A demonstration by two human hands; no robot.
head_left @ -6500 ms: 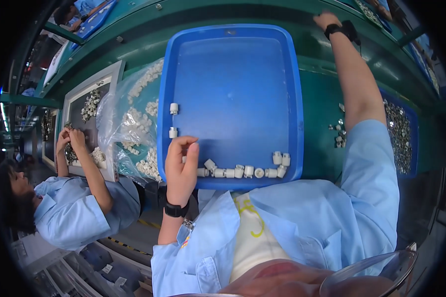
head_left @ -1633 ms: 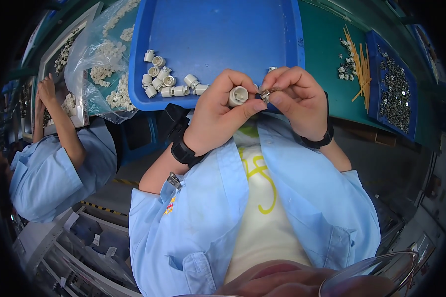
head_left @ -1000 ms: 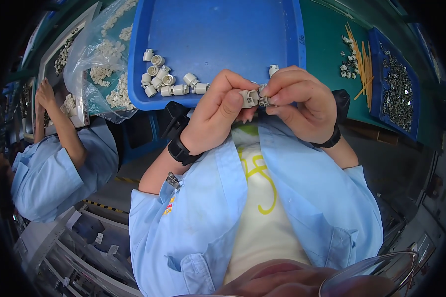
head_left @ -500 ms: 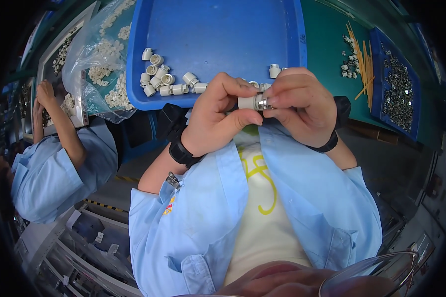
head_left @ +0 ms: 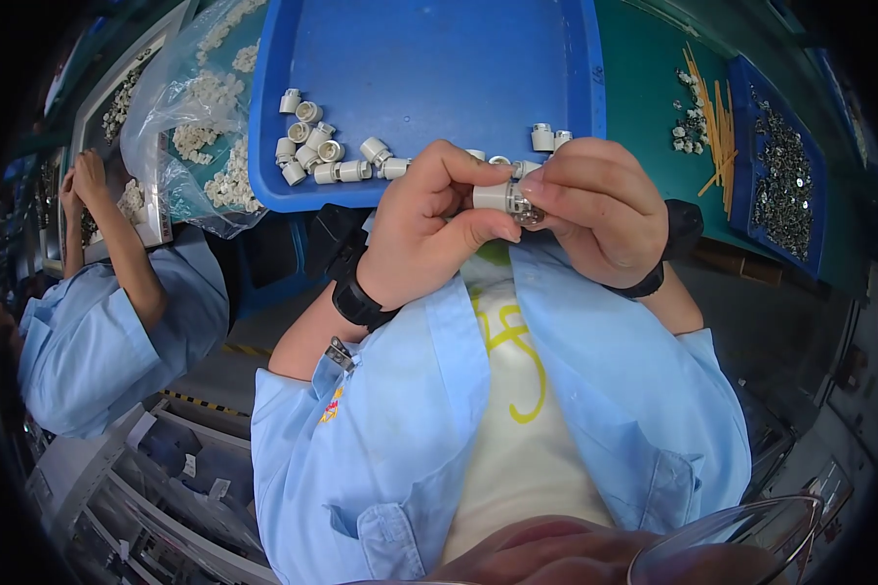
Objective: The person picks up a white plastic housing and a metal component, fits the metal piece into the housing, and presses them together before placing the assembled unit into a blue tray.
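Observation:
Just in front of my chest, my left hand (head_left: 421,222) pinches a white cylindrical socket (head_left: 492,198) between thumb and fingers, and the piece lies on its side. My right hand (head_left: 603,203) is closed at the socket's right end, thumb and fingertips on a small shiny metal part (head_left: 528,212) there. Fingers partly hide how the metal sits against the white body. Beyond my hands, several similar white sockets (head_left: 331,151) lie in the near left part of a blue tray (head_left: 429,58), and a few more (head_left: 542,137) are near its right side.
On the right, thin wooden sticks (head_left: 720,136) lie beside a blue bin (head_left: 785,175) of small metal parts. A clear plastic bag (head_left: 156,117) with white pieces is left of the tray. Farther left, another person's hands (head_left: 86,180) work over a framed tray.
The right fingers have shifted around the metal end, and the hand has turned slightly. The socket has moved a little to the right, still in my left hand.

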